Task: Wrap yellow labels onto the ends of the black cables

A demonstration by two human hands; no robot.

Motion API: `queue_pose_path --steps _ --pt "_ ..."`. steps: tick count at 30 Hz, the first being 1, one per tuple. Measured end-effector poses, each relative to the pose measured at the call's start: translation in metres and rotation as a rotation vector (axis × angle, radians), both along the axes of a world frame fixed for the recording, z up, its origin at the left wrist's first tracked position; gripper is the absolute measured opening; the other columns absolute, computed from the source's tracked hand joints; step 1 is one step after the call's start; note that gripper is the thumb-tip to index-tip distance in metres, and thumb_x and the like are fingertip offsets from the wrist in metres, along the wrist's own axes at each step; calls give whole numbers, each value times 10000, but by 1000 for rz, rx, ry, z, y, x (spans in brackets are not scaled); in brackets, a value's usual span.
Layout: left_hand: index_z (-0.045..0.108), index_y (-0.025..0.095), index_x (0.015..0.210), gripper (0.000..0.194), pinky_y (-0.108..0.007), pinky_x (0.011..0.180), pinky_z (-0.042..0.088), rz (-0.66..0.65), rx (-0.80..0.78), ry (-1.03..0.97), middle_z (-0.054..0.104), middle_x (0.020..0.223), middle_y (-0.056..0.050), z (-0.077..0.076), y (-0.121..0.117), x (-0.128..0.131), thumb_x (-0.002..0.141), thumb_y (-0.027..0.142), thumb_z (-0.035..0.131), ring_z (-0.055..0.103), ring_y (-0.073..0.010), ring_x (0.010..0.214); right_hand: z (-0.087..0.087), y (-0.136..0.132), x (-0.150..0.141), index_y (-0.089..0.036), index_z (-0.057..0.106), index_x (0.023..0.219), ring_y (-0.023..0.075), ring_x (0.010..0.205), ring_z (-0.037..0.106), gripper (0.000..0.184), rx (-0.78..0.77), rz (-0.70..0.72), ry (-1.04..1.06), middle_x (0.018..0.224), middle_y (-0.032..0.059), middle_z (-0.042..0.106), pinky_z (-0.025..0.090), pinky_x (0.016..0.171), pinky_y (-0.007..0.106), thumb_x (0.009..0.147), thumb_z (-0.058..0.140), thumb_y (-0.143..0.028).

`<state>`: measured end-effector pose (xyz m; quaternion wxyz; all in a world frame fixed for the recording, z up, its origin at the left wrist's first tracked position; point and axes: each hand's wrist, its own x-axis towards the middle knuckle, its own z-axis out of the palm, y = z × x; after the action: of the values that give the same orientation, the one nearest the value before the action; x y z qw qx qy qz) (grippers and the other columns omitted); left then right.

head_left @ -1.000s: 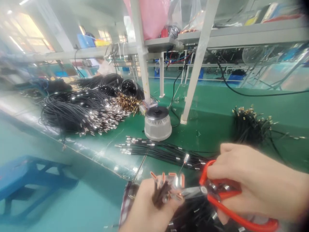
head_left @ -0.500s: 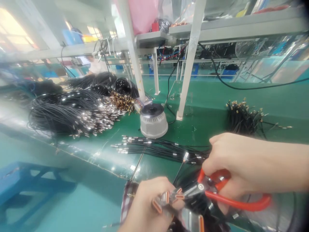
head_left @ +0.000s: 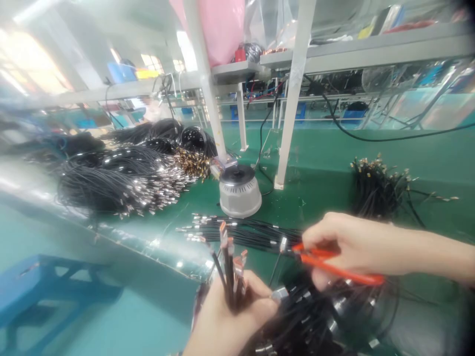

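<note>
My left hand (head_left: 226,316) is closed around a small bunch of black cables (head_left: 230,269), their orange-tipped ends standing upward. My right hand (head_left: 356,247) grips red-handled scissors (head_left: 334,264), held low and almost flat to the right of the bunch. Below both hands lies a dark tangle of cables with metal connectors (head_left: 311,321). A loose row of black cables with silver ends (head_left: 245,230) lies on the green bench (head_left: 319,193) just beyond my hands.
A round grey device (head_left: 240,190) stands mid-bench beside white shelf posts (head_left: 291,94). Large heaps of black cables (head_left: 118,178) fill the left, another bundle (head_left: 378,188) sits at right. A blue stool (head_left: 48,291) stands on the floor at left.
The scissors have come away from the cable ends and moved right, lying flatter. My left hand has turned the bunch so its orange tips stand up.
</note>
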<state>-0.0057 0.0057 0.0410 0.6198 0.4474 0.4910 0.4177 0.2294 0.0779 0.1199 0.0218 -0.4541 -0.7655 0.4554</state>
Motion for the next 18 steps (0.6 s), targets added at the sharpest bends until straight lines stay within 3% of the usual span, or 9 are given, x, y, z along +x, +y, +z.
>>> queue_pose_path --steps 5,8,11,14,18 --pt "707 148 766 257 -216 516 370 -13 -60 -117 652 645 -2 0 10 -1 653 336 842 482 -68 494 -10 -4 -18 -177 558 714 99 575 436 325 31 -231 433 649 -40 519 354 517 204 713 750 -438" --pt "669 165 828 332 -194 473 336 -17 -67 -200 546 534 63 -3 15 -2 621 326 873 463 -56 451 -20 -13 -42 -175 601 836 98 578 468 301 -4 -282 507 690 -36 566 383 519 201 682 794 -348" --pt "631 182 852 382 -175 460 324 -25 -64 -308 532 541 78 -6 17 -4 598 294 893 459 -51 456 -30 -16 -60 -175 567 789 98 586 521 203 -28 -302 554 711 -25 622 427 541 202 722 750 -232" --pt "647 158 973 398 -179 492 366 0 -77 -371 663 694 -14 -7 16 -5 671 331 843 520 -86 555 -38 -8 -63 -185 511 713 119 610 571 183 49 -329 546 690 -21 635 466 581 229 738 690 -158" --pt "635 112 1100 402 -235 516 427 43 -128 -460 720 900 -130 -3 19 -5 856 432 629 591 -152 616 -42 1 -57 -186 537 736 133 623 587 150 146 -345 448 726 -11 654 474 578 243 720 677 -134"
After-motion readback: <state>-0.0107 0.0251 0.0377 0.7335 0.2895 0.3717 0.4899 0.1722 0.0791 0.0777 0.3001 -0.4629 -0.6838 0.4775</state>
